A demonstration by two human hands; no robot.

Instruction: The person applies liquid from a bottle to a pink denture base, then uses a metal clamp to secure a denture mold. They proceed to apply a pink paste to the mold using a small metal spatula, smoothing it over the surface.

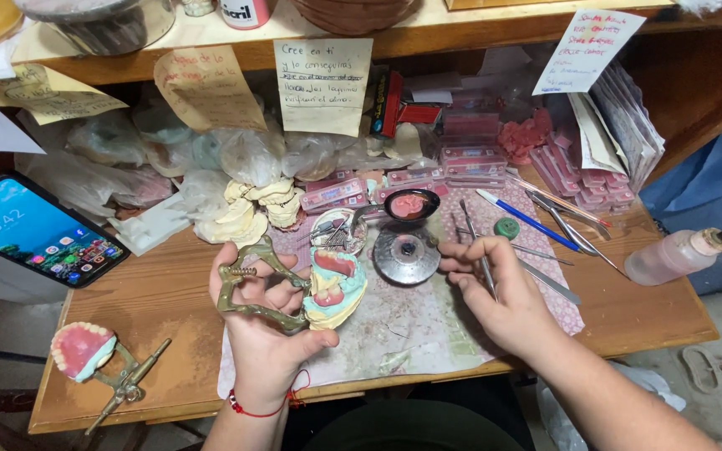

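My left hand [265,321] grips a brass dental articulator [248,288] that carries a pale green plaster model with pink wax gums [336,284]. It hovers over a stained cloth mat [411,330] on the wooden workbench [160,292]. My right hand [499,296] pinches a thin metal wax instrument [480,250] between thumb and fingers, its tip pointing away from me toward a round metal burner [406,255]. A spoon with pink wax [409,205] rests just behind the burner.
A smartphone [39,230] leans at the left. A second articulator with a pink denture [94,359] lies at the front left. Plaster casts [252,209], pink tooth boxes [470,154], loose tools, a blue pen [528,219] and a squeeze bottle [674,255] crowd the back and right.
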